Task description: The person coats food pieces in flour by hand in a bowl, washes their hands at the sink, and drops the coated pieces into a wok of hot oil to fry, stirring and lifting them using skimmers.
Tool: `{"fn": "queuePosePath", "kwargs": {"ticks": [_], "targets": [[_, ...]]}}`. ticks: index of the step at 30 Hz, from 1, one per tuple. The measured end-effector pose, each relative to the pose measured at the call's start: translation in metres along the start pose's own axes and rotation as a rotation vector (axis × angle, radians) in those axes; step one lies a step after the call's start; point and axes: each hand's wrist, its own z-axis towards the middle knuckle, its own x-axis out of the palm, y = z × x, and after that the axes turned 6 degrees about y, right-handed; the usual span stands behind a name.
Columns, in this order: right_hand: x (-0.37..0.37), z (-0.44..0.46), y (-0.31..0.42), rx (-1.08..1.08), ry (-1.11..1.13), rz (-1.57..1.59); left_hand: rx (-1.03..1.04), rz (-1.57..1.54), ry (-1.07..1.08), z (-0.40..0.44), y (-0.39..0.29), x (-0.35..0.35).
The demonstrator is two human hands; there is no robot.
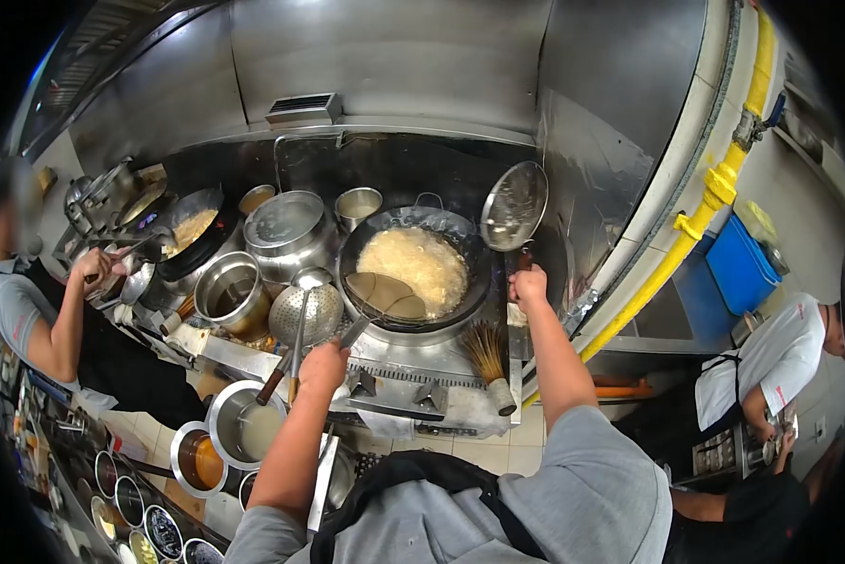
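Observation:
A black wok [484, 273] sits on the stove in front of me, filled with pale, bubbling oil and food [413, 258]. My left hand [324, 367] is closed around the handle of a wire-mesh skimmer [385, 295], whose round head lies over the near left part of the wok. In my right hand [528, 287] is the handle of a round strainer [515, 205], held up at the wok's right side. A perforated skimmer [307, 315] rests just left of the wok, its handle passing close to my left hand.
Left of the wok stand a lidded pot [284, 224] and a steel pot [233, 291]. A bamboo brush [486, 352] lies at the front right. Nearer me is a pot of whitish liquid [258, 428]. One co-worker [56, 310] handles another wok at left; people work at right.

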Motion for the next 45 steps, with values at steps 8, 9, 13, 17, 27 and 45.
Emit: {"fn": "queuePosePath", "kwargs": {"ticks": [8,9,13,17,27,45], "targets": [[0.003,-0.011,-0.057,-0.029,-0.333,-1.079,0.04,-0.001,-0.025,0.003,0.001,0.005],[0.006,-0.013,-0.05,-0.064,-0.32,-1.019,0.044,0.019,-0.024,0.004,0.002,0.007],[0.025,-0.034,-0.01,-0.199,-0.33,-0.872,0.025,0.038,-0.008,0.006,0.002,0.007],[0.03,-0.018,0.003,-0.336,-0.158,-0.818,0.031,0.043,-0.009,0.014,0.006,0.013],[0.096,0.016,-0.052,0.358,0.08,0.018,-0.035,-0.005,0.046,0.005,-0.011,-0.002],[0.04,-0.025,-0.005,0.246,0.173,0.294,0.033,0.067,0.005,0.006,-0.009,0.007]]}}
